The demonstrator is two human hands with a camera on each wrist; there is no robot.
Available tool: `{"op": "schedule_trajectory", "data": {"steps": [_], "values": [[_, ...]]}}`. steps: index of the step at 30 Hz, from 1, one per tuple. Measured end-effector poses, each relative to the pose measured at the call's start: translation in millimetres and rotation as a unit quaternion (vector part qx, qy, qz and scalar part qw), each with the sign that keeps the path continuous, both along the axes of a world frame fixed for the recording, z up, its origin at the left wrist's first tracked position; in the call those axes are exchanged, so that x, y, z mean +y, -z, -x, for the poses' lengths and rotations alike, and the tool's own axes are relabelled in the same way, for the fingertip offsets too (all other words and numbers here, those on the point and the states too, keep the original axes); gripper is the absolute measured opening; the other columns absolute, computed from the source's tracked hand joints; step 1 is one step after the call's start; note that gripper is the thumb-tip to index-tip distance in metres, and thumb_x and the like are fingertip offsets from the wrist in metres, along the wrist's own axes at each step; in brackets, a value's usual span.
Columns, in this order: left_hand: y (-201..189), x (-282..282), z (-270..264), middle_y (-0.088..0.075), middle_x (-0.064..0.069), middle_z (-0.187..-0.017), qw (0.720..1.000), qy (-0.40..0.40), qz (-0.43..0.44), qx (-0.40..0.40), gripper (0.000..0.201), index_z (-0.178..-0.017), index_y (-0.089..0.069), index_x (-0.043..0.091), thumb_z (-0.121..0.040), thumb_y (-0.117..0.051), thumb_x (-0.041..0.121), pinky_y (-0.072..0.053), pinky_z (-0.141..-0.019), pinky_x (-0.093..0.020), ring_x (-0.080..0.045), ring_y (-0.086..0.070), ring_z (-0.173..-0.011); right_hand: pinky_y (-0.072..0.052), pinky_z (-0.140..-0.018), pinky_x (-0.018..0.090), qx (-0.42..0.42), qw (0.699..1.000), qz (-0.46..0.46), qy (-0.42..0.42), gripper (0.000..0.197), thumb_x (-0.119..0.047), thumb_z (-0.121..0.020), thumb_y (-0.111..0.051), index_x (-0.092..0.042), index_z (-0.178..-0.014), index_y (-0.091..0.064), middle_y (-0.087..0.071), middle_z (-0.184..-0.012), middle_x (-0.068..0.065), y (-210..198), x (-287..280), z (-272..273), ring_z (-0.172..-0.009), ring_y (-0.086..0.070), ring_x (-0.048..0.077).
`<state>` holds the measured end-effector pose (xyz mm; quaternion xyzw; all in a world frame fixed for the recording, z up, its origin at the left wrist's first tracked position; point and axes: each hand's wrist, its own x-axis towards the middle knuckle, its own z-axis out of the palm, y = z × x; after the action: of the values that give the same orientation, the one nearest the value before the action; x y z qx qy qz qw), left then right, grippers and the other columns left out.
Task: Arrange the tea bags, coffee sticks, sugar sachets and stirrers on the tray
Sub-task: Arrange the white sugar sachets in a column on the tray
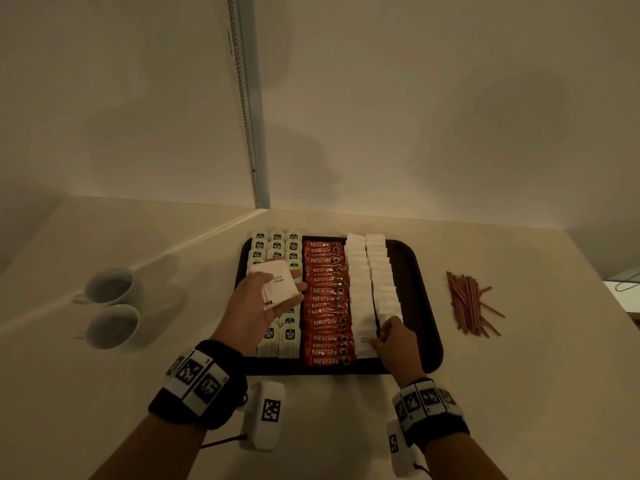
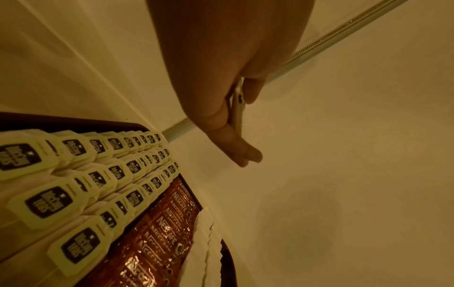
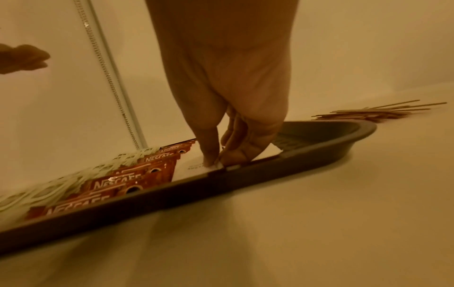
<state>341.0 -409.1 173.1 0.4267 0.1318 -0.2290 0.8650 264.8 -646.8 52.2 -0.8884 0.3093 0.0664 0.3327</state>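
Note:
A dark tray [image 1: 420, 306] holds rows of tea bags [image 1: 277, 245], a column of red coffee sticks [image 1: 325, 299] and two columns of white sugar sachets [image 1: 367, 271]. My left hand [image 1: 263, 303] hovers palm-up over the tea bags and holds a small stack of sugar sachets [image 1: 277, 285] between thumb and fingers; in the left wrist view the stack [image 2: 237, 104] shows edge-on. My right hand [image 1: 388, 337] is at the near end of the sachet columns, its fingertips [image 3: 211, 159] pinching a sachet [image 3: 194, 169] down in the tray. Brown stirrers [image 1: 467, 303] lie loose on the counter, right of the tray.
Two white cups [image 1: 110, 306] stand on the counter to the left of the tray. A wall corner with a metal strip [image 1: 247, 133] rises behind. The tray's right strip [image 1: 408, 265] is bare. A grey object [image 1: 623, 285] sits at the far right edge.

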Motion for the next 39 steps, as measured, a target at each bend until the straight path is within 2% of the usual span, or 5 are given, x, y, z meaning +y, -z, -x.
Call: {"op": "schedule_trajectory", "data": {"steps": [10,20,28,34,39], "values": [[-7.0,-12.9,-4.6,-0.059,-0.017,-0.119,0.995,0.008,-0.101,-0.026,0.017,-0.111,-0.056,0.012,-0.096,-0.050,0.009,-0.056,-0.052,-0.024,-0.030,-0.061,-0.102,-0.044,-0.070,0.013,-0.209,0.959,-0.137,-0.132,0.013,-0.029,-0.090,-0.060,-0.018,-0.098,-0.060,-0.063,-0.090,-0.009,-92.0,36.5,-38.7,-0.082,-0.058,0.001],[-11.2,-17.4,-4.2,-0.067,-0.010,-0.105,0.994,0.016,-0.088,-0.067,0.017,-0.110,-0.058,0.016,-0.095,-0.052,0.011,-0.060,-0.065,-0.028,-0.020,-0.069,-0.087,-0.057,-0.073,0.026,-0.211,0.932,-0.239,-0.174,0.010,-0.019,-0.089,-0.061,-0.010,-0.092,-0.062,-0.067,-0.097,0.003,-131.1,51.2,-59.4,-0.086,-0.066,0.015],[0.1,-1.5,-2.1,-0.069,-0.020,-0.101,1.000,0.005,0.004,0.000,0.025,-0.119,-0.054,0.012,-0.100,-0.040,0.021,-0.059,-0.069,-0.034,-0.035,-0.068,-0.087,-0.049,-0.070,0.016,-0.134,0.976,-0.164,-0.060,0.017,-0.011,-0.091,-0.056,-0.010,-0.107,-0.062,-0.063,-0.101,0.000,-81.7,-21.7,-16.7,-0.089,-0.060,0.009],[1.4,-3.9,-1.6,-0.073,-0.018,-0.092,1.000,0.010,0.002,0.005,0.024,-0.117,-0.054,0.012,-0.100,-0.040,0.020,-0.060,-0.063,-0.032,-0.032,-0.070,-0.079,-0.054,-0.086,0.042,-0.060,0.994,-0.091,0.017,0.023,-0.012,-0.086,-0.065,-0.011,-0.109,-0.060,-0.065,-0.105,0.008,-21.9,-58.6,13.4,-0.098,-0.062,0.026],[1.7,-5.7,-0.9,-0.073,-0.020,-0.087,0.999,0.019,0.023,0.014,0.032,-0.126,-0.048,0.009,-0.100,-0.037,0.024,-0.060,-0.061,-0.032,-0.033,-0.071,-0.075,-0.053,-0.082,0.037,-0.019,0.998,-0.050,0.032,0.024,-0.017,-0.081,-0.071,-0.014,-0.100,-0.056,-0.065,-0.096,0.006,-3.1,-61.4,20.3,-0.089,-0.062,0.023]]}}
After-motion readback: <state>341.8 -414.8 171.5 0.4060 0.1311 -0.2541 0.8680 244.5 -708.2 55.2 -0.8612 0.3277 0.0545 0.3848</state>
